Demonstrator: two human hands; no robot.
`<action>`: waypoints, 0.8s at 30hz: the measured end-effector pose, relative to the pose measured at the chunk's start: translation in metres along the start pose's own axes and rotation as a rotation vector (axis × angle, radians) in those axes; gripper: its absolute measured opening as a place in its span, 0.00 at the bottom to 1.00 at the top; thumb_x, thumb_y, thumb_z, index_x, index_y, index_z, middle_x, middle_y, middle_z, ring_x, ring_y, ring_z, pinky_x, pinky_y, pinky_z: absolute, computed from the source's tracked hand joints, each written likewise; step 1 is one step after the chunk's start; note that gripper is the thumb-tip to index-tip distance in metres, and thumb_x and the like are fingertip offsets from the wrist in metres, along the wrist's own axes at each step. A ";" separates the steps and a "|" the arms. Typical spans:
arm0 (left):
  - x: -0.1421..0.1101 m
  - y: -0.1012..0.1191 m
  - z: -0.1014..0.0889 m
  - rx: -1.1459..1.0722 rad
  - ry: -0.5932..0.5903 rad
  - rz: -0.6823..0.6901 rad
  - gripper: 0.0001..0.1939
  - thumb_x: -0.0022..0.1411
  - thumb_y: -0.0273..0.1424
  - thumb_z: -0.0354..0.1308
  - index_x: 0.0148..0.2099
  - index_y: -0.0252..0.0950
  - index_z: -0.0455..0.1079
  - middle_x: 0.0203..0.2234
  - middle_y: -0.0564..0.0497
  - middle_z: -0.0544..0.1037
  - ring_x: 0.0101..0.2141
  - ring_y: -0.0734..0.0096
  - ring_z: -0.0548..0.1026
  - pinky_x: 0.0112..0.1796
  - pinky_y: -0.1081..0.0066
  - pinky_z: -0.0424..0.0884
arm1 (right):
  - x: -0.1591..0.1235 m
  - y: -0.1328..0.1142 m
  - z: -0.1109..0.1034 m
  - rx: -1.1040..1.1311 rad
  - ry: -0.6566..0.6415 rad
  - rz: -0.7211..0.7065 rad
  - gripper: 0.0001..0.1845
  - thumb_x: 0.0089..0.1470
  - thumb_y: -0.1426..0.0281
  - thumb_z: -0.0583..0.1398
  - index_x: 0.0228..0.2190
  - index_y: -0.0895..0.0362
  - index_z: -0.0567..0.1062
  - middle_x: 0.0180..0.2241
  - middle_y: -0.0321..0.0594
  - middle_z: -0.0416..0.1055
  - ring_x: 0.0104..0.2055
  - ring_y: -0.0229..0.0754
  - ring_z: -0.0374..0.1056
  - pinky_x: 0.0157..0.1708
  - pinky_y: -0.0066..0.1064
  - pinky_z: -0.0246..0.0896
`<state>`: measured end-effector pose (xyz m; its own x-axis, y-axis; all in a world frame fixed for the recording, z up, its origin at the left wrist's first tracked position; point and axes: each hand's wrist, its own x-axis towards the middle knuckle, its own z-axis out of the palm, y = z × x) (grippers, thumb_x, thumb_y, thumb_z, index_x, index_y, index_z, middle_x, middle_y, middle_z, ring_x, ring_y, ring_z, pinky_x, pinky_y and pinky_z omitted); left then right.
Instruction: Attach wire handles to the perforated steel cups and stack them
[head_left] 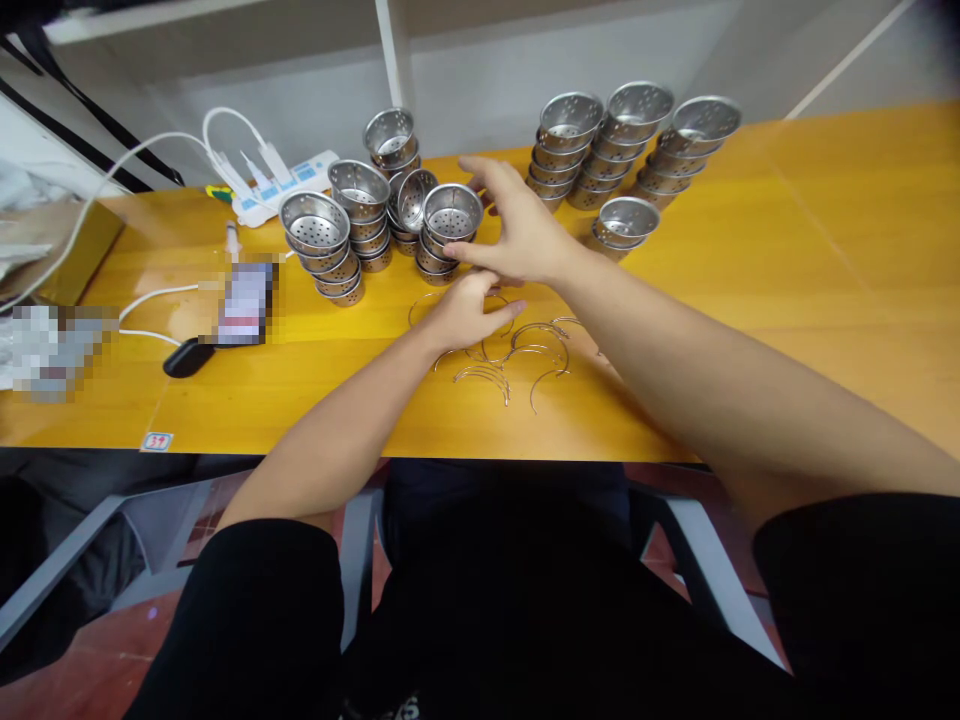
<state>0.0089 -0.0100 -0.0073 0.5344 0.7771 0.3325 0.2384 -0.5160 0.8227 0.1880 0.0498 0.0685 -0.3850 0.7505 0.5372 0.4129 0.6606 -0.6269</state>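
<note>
Small metal cups with punched holes stand in stacks on the yellow table (pixel 810 260). My right hand (pixel 517 225) reaches to the right side of one cup stack (pixel 454 222), thumb in front of the cups and fingers behind, spread apart. Whether it touches the cups I cannot tell. Just below, my left hand (pixel 476 308) is close to the foot of that stack, its thumb stretched out to the right and its other fingers partly hidden. Thin curved wire pieces (pixel 484 375) lie loose under and beside my left hand.
More cup stacks stand at left (pixel 319 240) and at the back right (pixel 574 140); a shorter stack (pixel 626 222) is nearer. A tilted cup (pixel 415 200) leans among the left stacks. Further left are a power strip (pixel 289 185), a phone (pixel 246 305) and a black device (pixel 189 357) with white cables.
</note>
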 end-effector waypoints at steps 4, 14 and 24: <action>-0.002 0.004 -0.004 0.002 -0.004 0.038 0.19 0.80 0.39 0.76 0.66 0.37 0.85 0.68 0.34 0.91 0.69 0.47 0.92 0.77 0.41 0.89 | -0.015 -0.012 -0.024 -0.044 0.010 0.002 0.58 0.62 0.25 0.78 0.84 0.28 0.75 0.77 0.43 0.82 0.77 0.75 0.78 0.78 0.76 0.79; -0.004 0.005 -0.005 0.017 0.012 0.167 0.13 0.82 0.34 0.73 0.64 0.40 0.84 0.69 0.37 0.87 0.70 0.54 0.88 0.72 0.50 0.90 | -0.084 0.036 -0.122 -0.387 0.385 0.072 0.22 0.71 0.69 0.74 0.63 0.52 0.88 0.63 0.66 0.83 0.67 0.70 0.80 0.73 0.62 0.76; -0.004 0.008 -0.007 0.028 0.015 0.114 0.13 0.80 0.34 0.73 0.63 0.41 0.84 0.70 0.39 0.87 0.71 0.57 0.87 0.71 0.56 0.89 | -0.097 0.054 -0.124 -0.566 0.174 0.583 0.48 0.59 0.76 0.90 0.76 0.67 0.88 0.78 0.81 0.75 0.85 0.72 0.71 0.84 0.53 0.64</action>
<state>0.0028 -0.0145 0.0012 0.5474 0.7176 0.4305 0.1991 -0.6114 0.7659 0.3502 0.0152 0.0524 0.1336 0.9370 0.3227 0.8772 0.0398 -0.4785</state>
